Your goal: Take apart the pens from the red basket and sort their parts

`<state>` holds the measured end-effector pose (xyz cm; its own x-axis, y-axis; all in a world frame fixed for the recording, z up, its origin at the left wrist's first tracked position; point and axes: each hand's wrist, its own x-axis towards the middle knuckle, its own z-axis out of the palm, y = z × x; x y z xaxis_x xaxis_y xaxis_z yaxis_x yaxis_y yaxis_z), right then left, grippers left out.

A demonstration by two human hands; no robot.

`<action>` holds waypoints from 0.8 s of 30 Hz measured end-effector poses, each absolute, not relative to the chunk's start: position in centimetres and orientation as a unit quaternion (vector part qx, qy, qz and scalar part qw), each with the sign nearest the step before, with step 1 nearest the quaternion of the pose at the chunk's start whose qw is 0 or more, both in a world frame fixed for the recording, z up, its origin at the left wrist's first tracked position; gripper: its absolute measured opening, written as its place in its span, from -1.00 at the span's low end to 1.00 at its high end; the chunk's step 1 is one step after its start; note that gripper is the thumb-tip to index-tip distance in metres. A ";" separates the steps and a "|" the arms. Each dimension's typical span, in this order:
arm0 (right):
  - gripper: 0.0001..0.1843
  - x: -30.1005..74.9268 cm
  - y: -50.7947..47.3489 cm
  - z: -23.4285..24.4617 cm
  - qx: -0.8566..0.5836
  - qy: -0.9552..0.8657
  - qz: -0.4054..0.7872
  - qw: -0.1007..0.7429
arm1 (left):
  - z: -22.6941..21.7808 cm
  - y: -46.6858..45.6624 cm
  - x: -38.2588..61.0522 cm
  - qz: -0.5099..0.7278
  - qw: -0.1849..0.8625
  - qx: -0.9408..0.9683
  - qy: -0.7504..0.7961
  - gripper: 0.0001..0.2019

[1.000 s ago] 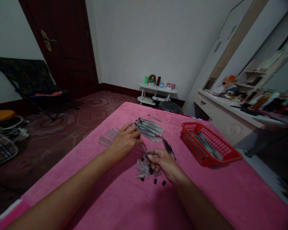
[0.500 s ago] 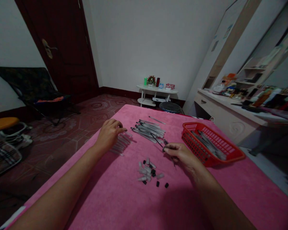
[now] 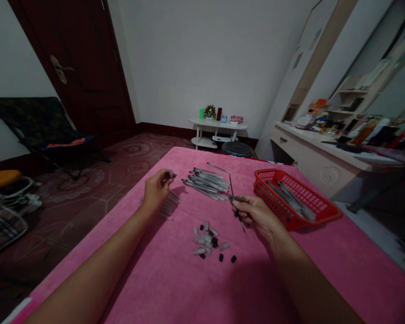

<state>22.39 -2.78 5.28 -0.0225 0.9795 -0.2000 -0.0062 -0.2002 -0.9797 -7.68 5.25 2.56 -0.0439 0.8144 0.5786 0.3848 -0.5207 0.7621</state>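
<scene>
My left hand [image 3: 157,189] is raised over a row of clear pen barrels [image 3: 170,204] at the table's left. Its thumb and fingers pinch together around something small and pale, too unclear to name. My right hand [image 3: 254,211] closes on several thin dark pen refills [image 3: 231,182], one of which points up and away. Between the hands, farther back, lies a pile of clear pens with dark tips [image 3: 205,183]. Nearer to me is a loose heap of translucent pen caps [image 3: 207,240] and small black plugs [image 3: 221,258].
A red plastic basket [image 3: 327,218] with more pens in it stands right of my right hand on the pink cloth [image 3: 168,279]. Beyond are a round stool [image 3: 237,148], a white side table [image 3: 219,123] and a cluttered dresser [image 3: 327,155]. A folding chair [image 3: 43,126] sits at left.
My left hand has lifted off the row of clear barrels, fingertips now turned up. The refill in my right hand has swung from pointing left to pointing away from me.
</scene>
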 end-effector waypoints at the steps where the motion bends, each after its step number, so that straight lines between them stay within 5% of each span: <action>1: -0.65 22.4 -2.8 5.3 -0.541 -0.449 0.555 0.445 | 2.6 5.2 -7.4 0.604 0.255 0.613 0.441 -0.86; 4: -0.64 22.5 -2.9 5.5 -0.550 -0.443 0.548 0.448 | 2.5 5.0 -6.9 0.646 0.417 0.485 0.416 -0.62; 7: -0.59 22.8 -2.8 5.3 -0.565 -0.450 0.531 0.443 | 1.7 5.2 -7.0 0.626 0.468 0.436 0.447 -0.38; 10: -0.59 23.3 -2.5 4.9 -0.582 -0.469 0.512 0.423 | 0.6 5.8 -7.5 0.581 0.412 0.488 0.505 -0.28; 14: -0.71 24.6 -1.6 4.2 -0.646 -0.535 0.385 0.385 | 0.1 6.4 -7.7 0.503 0.298 0.584 0.563 -0.39; 18: -0.78 25.9 -1.2 3.9 -0.712 -0.626 0.188 0.255 | 0.9 6.1 -7.4 0.446 0.184 0.637 0.601 -0.42; 24: -0.78 26.4 -1.6 3.9 -0.721 -0.666 0.132 0.136 | 1.2 6.0 -7.5 0.341 0.067 0.671 0.655 -0.40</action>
<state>26.38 -1.59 3.93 0.0782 0.9969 -0.0082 0.9250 -0.0757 -0.3723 -7.47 5.95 1.19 -0.0894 0.9245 0.3707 0.8336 -0.1343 0.5358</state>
